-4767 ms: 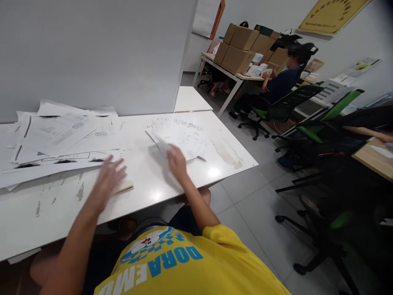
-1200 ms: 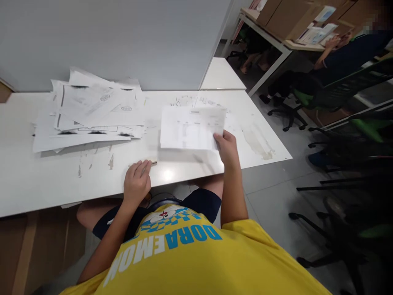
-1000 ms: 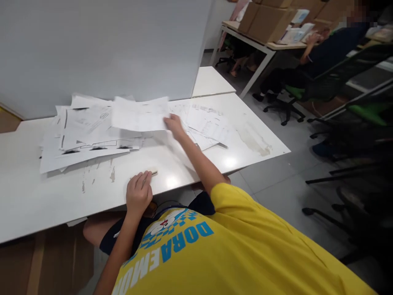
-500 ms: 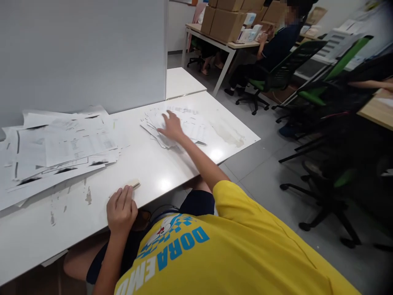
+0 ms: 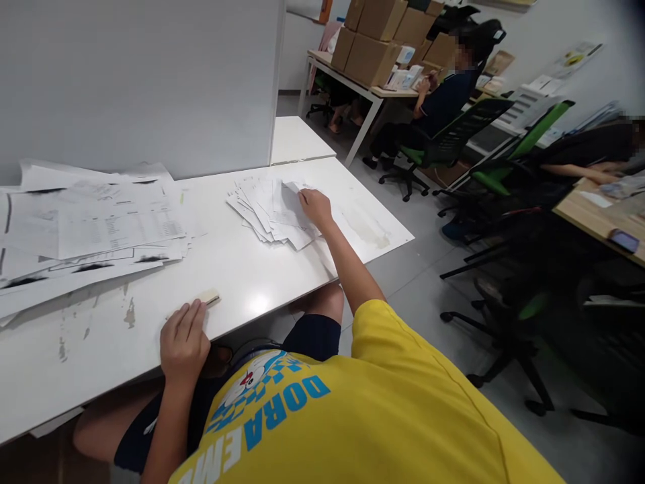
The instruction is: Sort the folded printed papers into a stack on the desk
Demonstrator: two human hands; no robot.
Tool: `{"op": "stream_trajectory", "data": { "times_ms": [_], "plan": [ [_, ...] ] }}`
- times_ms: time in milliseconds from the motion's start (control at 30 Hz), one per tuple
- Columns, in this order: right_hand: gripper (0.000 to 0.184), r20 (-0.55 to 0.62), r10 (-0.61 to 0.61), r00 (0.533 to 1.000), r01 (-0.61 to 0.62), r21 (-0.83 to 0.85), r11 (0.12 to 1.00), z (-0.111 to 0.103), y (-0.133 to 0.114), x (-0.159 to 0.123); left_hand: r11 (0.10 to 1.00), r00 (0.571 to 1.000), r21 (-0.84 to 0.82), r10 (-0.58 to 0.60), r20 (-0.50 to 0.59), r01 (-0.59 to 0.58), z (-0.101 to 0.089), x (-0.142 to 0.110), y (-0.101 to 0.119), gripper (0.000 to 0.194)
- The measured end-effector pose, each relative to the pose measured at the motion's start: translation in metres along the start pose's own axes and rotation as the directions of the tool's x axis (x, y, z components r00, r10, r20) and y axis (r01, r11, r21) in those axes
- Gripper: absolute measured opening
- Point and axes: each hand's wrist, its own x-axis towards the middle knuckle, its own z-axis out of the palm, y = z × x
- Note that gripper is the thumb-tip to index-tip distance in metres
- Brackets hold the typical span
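Observation:
My right hand (image 5: 316,206) reaches out over a small fanned stack of printed sheets (image 5: 269,212) on the right part of the white table (image 5: 242,269); its fingers pinch the edge of the top sheet, which is lifted slightly. My left hand (image 5: 184,339) rests at the table's near edge, fingers curled down on a small beige block (image 5: 209,298). A large, loose pile of printed papers (image 5: 85,225) lies at the left, against the grey partition.
A grey partition wall (image 5: 141,81) backs the table. To the right are green office chairs (image 5: 504,154) and black chair legs on the tiled floor. A seated person (image 5: 443,101) works at a far table with cardboard boxes (image 5: 383,40). Another person's arm lies on a wooden desk at right.
My right hand carried a sheet from the small stack to the large left pile, let it go, and came back to the small stack, where it now pinches the top sheet. My left hand stayed put.

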Motion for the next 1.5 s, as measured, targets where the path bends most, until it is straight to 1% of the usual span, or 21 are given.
{"op": "stream_trajectory", "data": {
  "times_ms": [133, 200, 367, 533, 600, 667, 700, 733, 767, 800, 833, 867, 933, 967, 1033, 1133, 1167, 1233, 1300, 1400, 1500],
  "plan": [
    [0.04, 0.192, -0.042, 0.98, 0.04, 0.013, 0.999, 0.009, -0.014, 0.015, 0.997, 0.999, 0.065, 0.031, -0.011, -0.031, -0.002, 0.002, 0.002, 0.071],
    [0.044, 0.222, -0.034, 0.975, 0.035, -0.004, 0.999, 0.015, -0.018, 0.016, 0.997, 1.0, 0.071, 0.03, -0.011, -0.029, -0.003, 0.003, 0.003, 0.071],
    [0.032, 0.145, -0.024, 0.989, 0.036, -0.076, 0.996, 0.024, -0.019, 0.014, 0.997, 0.999, 0.074, 0.032, -0.013, -0.031, -0.001, 0.002, 0.004, 0.07],
    [0.04, 0.071, -0.018, 0.997, 0.022, -0.06, 0.998, 0.007, -0.019, 0.007, 0.999, 0.999, 0.048, 0.012, -0.03, -0.01, 0.0, -0.005, -0.002, 0.069],
    [0.044, -0.024, -0.042, 0.999, 0.041, -0.016, 0.999, -0.004, -0.025, -0.009, 0.999, 0.997, 0.008, -0.037, -0.07, 0.037, -0.002, -0.007, 0.004, 0.063],
    [0.047, -0.142, -0.137, 0.98, 0.146, 0.056, 0.988, -0.012, -0.037, -0.039, 0.977, 0.984, -0.155, -0.159, -0.082, 0.145, -0.006, -0.002, 0.02, 0.051],
    [0.047, -0.196, -0.212, 0.957, 0.234, 0.096, 0.967, -0.014, -0.045, -0.059, 0.927, 0.969, -0.304, -0.243, -0.039, 0.22, -0.008, 0.004, 0.032, 0.047],
    [0.047, -0.243, -0.296, 0.924, 0.334, 0.134, 0.933, -0.013, -0.055, -0.083, 0.812, 0.936, -0.483, -0.348, 0.049, 0.327, -0.01, 0.012, 0.045, 0.045],
    [0.045, -0.273, -0.388, 0.881, 0.439, 0.163, 0.883, -0.011, -0.066, -0.108, 0.606, 0.875, -0.651, -0.437, 0.208, 0.457, -0.01, 0.022, 0.059, 0.049],
    [0.044, -0.29, -0.467, 0.835, 0.528, 0.188, 0.828, -0.008, -0.077, -0.134, 0.348, 0.82, -0.779, -0.456, 0.346, 0.522, -0.009, 0.033, 0.071, 0.055],
    [0.044, -0.29, -0.533, 0.795, 0.596, 0.213, 0.774, -0.005, -0.087, -0.159, 0.117, 0.788, -0.841, -0.437, 0.434, 0.528, -0.006, 0.044, 0.081, 0.061],
    [0.046, -0.276, -0.578, 0.768, 0.638, 0.245, 0.73, -0.002, -0.096, -0.182, -0.046, 0.751, -0.853, -0.45, 0.483, 0.52, -0.001, 0.054, 0.087, 0.068],
    [0.054, -0.196, -0.618, 0.762, 0.644, 0.332, 0.689, 0.003, -0.106, -0.218, -0.164, 0.634, -0.814, -0.55, 0.544, 0.557, 0.011, 0.07, 0.09, 0.069],
    [0.058, -0.146, -0.614, 0.776, 0.616, 0.385, 0.687, 0.004, -0.106, -0.23, -0.148, 0.595, -0.802, -0.596, 0.539, 0.578, 0.016, 0.074, 0.087, 0.067],
    [0.062, -0.061, -0.557, 0.828, 0.509, 0.497, 0.703, 0.005, -0.098, -0.242, -0.035, 0.592, -0.777, -0.627, 0.506, 0.628, 0.023, 0.074, 0.077, 0.056],
    [0.061, 0.007, -0.259, 0.966, 0.194, 0.643, 0.741, 0.006, -0.073, -0.235, 0.162, 0.695, -0.754, -0.543, 0.471, 0.637, 0.026, 0.065, 0.062, 0.043],
    [0.066, 0.042, -0.121, 0.992, 0.06, 0.683, 0.728, 0.007, -0.065, -0.229, 0.212, 0.732, -0.758, -0.508, 0.454, 0.617, 0.026, 0.062, 0.058, 0.041],
    [0.08, 0.136, 0.076, 0.988, -0.154, 0.766, 0.624, 0.01, -0.052, -0.214, 0.284, 0.792, -0.776, -0.454, 0.408, 0.563, 0.026, 0.055, 0.053, 0.04],
    [0.081, 0.224, 0.088, 0.971, -0.239, 0.856, 0.458, 0.013, -0.043, -0.198, 0.333, 0.821, -0.783, -0.44, 0.363, 0.525, 0.028, 0.052, 0.054, 0.038],
    [0.064, 0.233, -0.007, 0.972, -0.224, 0.943, 0.248, 0.015, -0.038, -0.183, 0.386, 0.818, -0.785, -0.517, 0.251, 0.485, 0.031, 0.05, 0.064, 0.035],
    [0.051, 0.172, -0.05, 0.984, -0.162, 0.972, 0.17, 0.014, -0.036, -0.179, 0.489, 0.759, -0.702, -0.641, 0.112, 0.517, 0.033, 0.049, 0.074, 0.035]
  ]
}}
